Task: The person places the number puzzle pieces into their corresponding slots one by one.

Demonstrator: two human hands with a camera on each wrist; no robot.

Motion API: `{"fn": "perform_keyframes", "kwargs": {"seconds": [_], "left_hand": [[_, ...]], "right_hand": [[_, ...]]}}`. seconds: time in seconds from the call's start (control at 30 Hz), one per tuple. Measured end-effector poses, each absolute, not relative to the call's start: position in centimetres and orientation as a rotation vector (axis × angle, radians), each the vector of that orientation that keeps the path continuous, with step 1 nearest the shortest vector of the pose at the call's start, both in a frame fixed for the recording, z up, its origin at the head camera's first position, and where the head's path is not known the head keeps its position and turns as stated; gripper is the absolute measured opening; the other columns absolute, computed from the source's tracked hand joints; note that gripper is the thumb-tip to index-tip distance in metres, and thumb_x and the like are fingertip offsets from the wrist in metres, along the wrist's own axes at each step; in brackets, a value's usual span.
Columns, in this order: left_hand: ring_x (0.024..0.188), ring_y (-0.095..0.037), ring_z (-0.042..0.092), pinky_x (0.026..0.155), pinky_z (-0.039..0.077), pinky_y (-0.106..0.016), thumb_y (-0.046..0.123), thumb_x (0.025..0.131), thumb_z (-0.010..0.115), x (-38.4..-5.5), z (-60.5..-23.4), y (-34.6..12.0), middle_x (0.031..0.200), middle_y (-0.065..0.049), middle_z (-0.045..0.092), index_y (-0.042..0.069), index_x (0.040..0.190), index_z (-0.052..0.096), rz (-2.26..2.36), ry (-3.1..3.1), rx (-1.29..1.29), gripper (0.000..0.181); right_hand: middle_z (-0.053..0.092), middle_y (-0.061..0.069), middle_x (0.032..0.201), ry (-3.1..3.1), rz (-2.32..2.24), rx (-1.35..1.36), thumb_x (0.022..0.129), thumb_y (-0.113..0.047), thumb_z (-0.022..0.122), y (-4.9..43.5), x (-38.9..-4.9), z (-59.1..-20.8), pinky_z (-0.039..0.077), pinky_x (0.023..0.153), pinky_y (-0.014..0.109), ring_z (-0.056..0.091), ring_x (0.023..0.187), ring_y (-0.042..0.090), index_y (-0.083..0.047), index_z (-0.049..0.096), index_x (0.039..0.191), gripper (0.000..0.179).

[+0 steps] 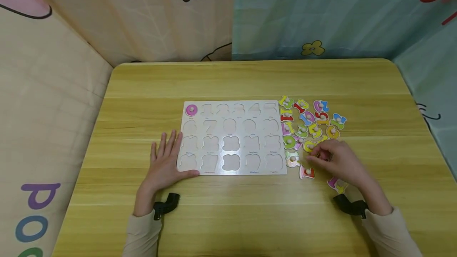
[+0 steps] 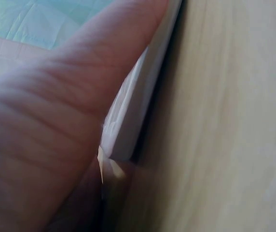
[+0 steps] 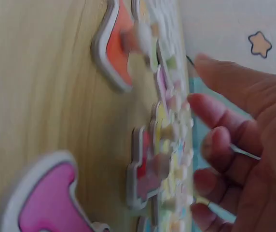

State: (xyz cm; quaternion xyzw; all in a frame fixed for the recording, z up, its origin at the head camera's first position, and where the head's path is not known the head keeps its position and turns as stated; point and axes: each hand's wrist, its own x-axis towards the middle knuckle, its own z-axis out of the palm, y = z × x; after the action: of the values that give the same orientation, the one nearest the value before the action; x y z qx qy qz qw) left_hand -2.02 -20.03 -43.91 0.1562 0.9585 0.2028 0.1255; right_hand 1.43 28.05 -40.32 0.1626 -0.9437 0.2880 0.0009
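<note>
A white wooden number puzzle board (image 1: 232,172) lies on the table with rows of number-shaped recesses. Its top left recess holds a pink zero piece (image 1: 191,110). My left hand (image 1: 162,165) is spread flat at the board's left edge, thumb over the lower left corner; that thumb lies along the board's edge in the left wrist view. My right hand (image 1: 342,162) hovers over the loose number pieces, fingers loosely bent and apart, nothing held between them in the right wrist view. Below it are a red knobbed piece (image 3: 143,164) and an orange-red piece (image 3: 116,46).
Several colourful number pieces with knobs, such as a blue and green one (image 1: 338,121), cluster right of the board. A pink and yellow piece (image 1: 336,185) lies nearest my right wrist. Printed curtains (image 1: 303,15) hang behind the wooden table (image 1: 246,217).
</note>
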Motion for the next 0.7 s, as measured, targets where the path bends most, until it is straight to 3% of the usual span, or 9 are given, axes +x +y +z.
{"fn": "perform_keyframes", "kwargs": {"seconds": [0.13, 0.27, 0.7], "left_hand": [[0.14, -0.03, -0.018, 0.106, -0.017, -0.052, 0.074, 0.066, 0.066, -2.0, -43.8, -20.0, 0.158, -0.011, -0.006, 0.011, 0.153, -0.001, 0.603, 2.787, 0.452, 0.127], [0.14, -0.029, -0.018, 0.106, -0.017, -0.051, 0.075, 0.066, 0.066, -2.0, -43.8, -20.0, 0.158, -0.01, -0.006, 0.012, 0.153, -0.001, 0.608, 2.784, 0.448, 0.127], [0.14, -0.03, -0.017, 0.106, -0.017, -0.052, 0.074, 0.066, 0.066, -1.9, -43.6, -20.0, 0.158, -0.011, -0.005, 0.011, 0.153, 0.001, 0.612, 2.791, 0.453, 0.126]], "right_hand": [[0.035, -0.017, 0.052, -3.054, 0.676, 0.527, 0.077, -0.035, 0.079, 26.9, 2.7, -39.9, 0.028, 0.056, 0.028, 0.033, 0.049, 0.003, -0.027, 0.048, 0.06, 0.036], [0.031, -0.017, 0.05, -3.122, 0.486, 0.489, 0.079, -0.046, 0.074, 26.1, 3.7, -39.9, 0.026, 0.06, 0.032, 0.033, 0.05, 0.004, -0.027, 0.042, 0.057, 0.043], [0.035, -0.016, 0.055, -3.117, 0.484, 0.443, 0.083, -0.032, 0.074, 25.4, 4.4, -40.4, 0.027, 0.062, 0.034, 0.033, 0.049, 0.003, -0.022, 0.045, 0.064, 0.036]]}}
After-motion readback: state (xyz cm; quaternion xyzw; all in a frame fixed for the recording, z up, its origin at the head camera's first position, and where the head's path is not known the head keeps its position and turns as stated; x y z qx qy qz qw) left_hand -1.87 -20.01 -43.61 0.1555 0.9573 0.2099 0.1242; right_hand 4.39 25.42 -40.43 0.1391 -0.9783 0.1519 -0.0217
